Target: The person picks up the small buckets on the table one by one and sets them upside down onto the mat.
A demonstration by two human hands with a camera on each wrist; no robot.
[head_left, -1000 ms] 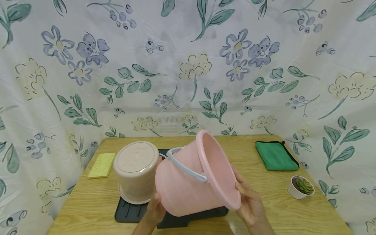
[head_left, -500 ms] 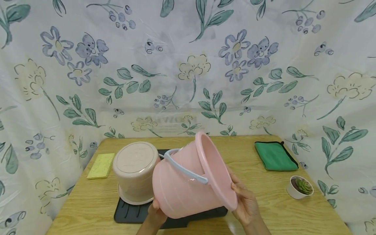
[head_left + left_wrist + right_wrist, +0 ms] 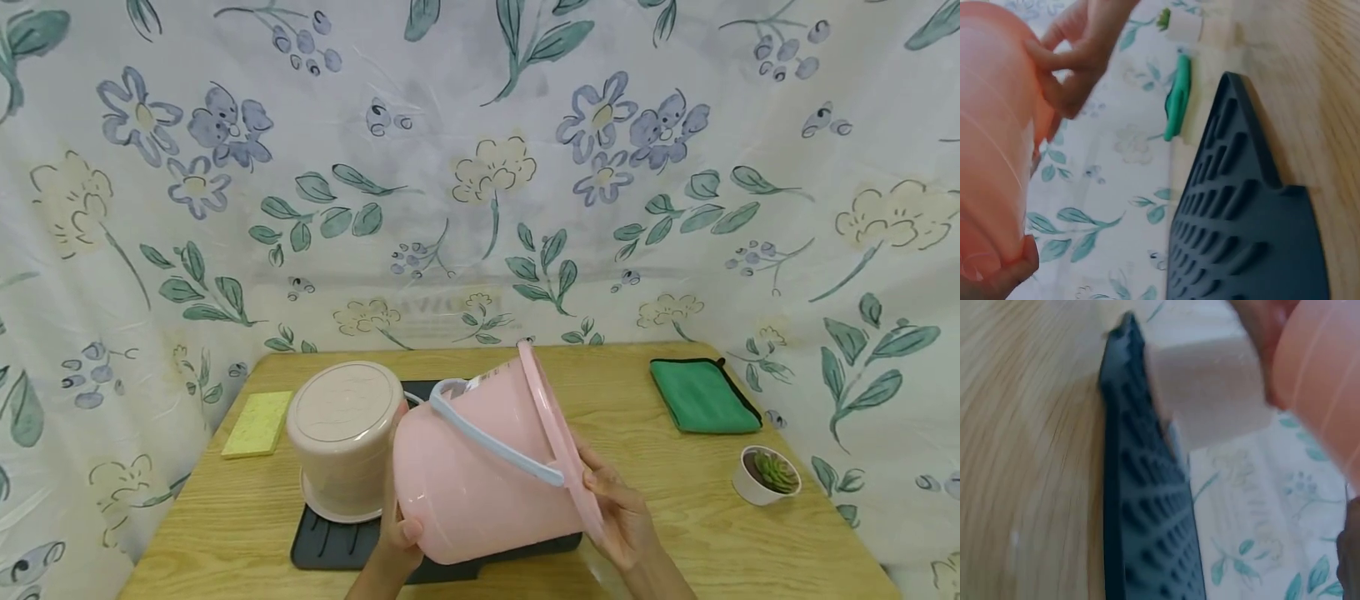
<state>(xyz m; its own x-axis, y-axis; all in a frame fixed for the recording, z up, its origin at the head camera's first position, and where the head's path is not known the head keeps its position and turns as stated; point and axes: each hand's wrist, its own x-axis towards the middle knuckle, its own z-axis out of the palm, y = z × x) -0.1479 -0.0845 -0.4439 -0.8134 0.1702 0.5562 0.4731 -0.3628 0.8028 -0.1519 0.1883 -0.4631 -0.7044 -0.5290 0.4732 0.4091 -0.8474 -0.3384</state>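
A pink bucket (image 3: 480, 475) with a light blue handle (image 3: 495, 446) is held tilted on its side above a dark ribbed drying mat (image 3: 330, 537). Its mouth faces right, and most of the inside is hidden. My left hand (image 3: 397, 537) grips the base end, thumb on the outside wall. At the rim my right hand (image 3: 626, 521) pinches the edge. In the left wrist view the bucket (image 3: 991, 125) sits between both hands. Just left of it, a beige bucket (image 3: 345, 442) stands upside down on the mat.
On the wooden table (image 3: 202, 525), a yellow cloth (image 3: 257, 424) lies at the left. A folded green cloth (image 3: 705, 396) lies at the back right, with a small potted succulent (image 3: 765, 477) in front of it. A floral curtain (image 3: 450, 250) hangs behind the table.
The pink bucket has turned so that its mouth faces further right and less of the inside shows. It dipped slightly. Both hands have kept their hold on it.
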